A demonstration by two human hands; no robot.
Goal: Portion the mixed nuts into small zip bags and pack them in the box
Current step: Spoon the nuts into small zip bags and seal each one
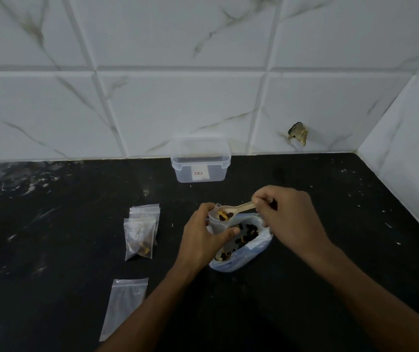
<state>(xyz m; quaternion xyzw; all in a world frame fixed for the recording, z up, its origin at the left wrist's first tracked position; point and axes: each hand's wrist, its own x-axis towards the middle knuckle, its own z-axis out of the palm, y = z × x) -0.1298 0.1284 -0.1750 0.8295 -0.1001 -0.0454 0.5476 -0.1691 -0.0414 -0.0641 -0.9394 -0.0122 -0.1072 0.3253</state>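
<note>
Our left hand (203, 237) curls its fingers round a small clear zip bag (216, 222), held open right over the big soft plastic bag of mixed nuts (241, 247), while our right hand (287, 217) pinches the handle of a pale wooden spoon (233, 210) whose bowl carries a few dark and yellow nuts at the small bag's mouth. Behind the big bag, against the marble-veined tile wall, stands one clear rectangular plastic box (200, 161) with rounded corners. To the big bag's left on the black speckled counter (51, 224) lie a filled small bag (139, 237) atop a few flat ones, and nearer us one empty flat bag (124, 306).

Dim, bluish light; soft focus, wide-angle edge warping.
</note>
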